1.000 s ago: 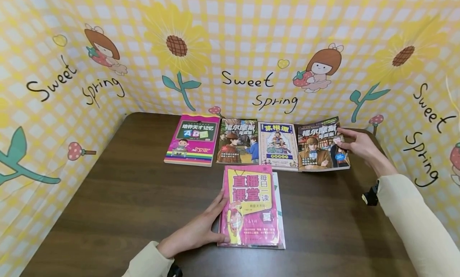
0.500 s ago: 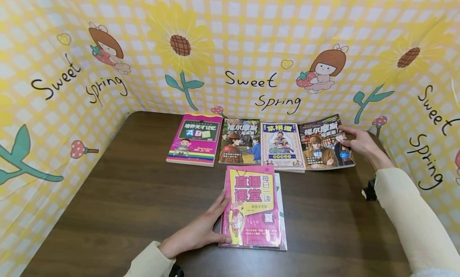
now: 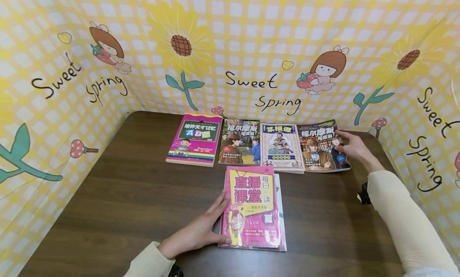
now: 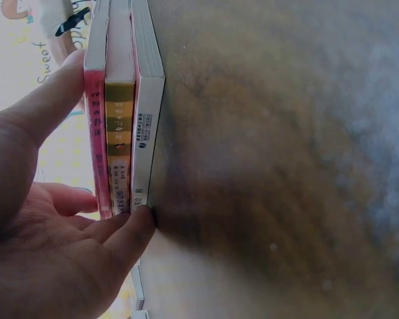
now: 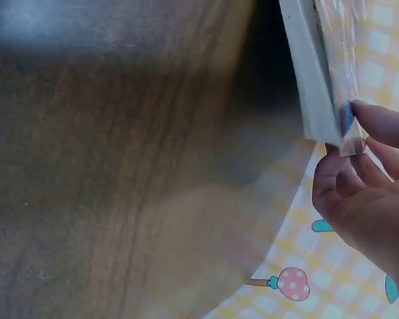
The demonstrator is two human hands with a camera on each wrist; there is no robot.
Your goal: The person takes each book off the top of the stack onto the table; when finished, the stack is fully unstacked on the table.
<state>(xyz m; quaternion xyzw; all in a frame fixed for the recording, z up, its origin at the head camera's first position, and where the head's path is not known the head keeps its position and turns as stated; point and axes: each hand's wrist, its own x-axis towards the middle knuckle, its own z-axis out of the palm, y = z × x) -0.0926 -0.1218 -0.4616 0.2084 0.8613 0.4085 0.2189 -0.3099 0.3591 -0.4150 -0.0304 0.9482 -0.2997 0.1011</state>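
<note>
My right hand (image 3: 355, 148) pinches the right edge of a detective comic book (image 3: 315, 151), the rightmost of a back row. In the right wrist view its thumb lies over the clear-covered book edge (image 5: 312, 86), with fingers curled beneath. My left hand (image 3: 201, 231) rests against the left side of a pink book (image 3: 253, 209) on top of a stack in front, thumb at the near corner. The left wrist view shows that stack's spines: pink, gold (image 4: 119, 123) and white (image 4: 146, 129). Those left fingers are fairly straight along the spines.
Left of the held book lie a white-and-blue book (image 3: 280, 145), another detective book (image 3: 238, 143) and a magenta ABC book (image 3: 194, 139). All are on a dark wooden table (image 3: 125, 197). A yellow checked cloth (image 3: 244, 41) stands behind and along both sides.
My right hand has shifted slightly left with the detective book. That book is turned straighter and lies closer against its neighbour. The left hand and front stack have stayed put.
</note>
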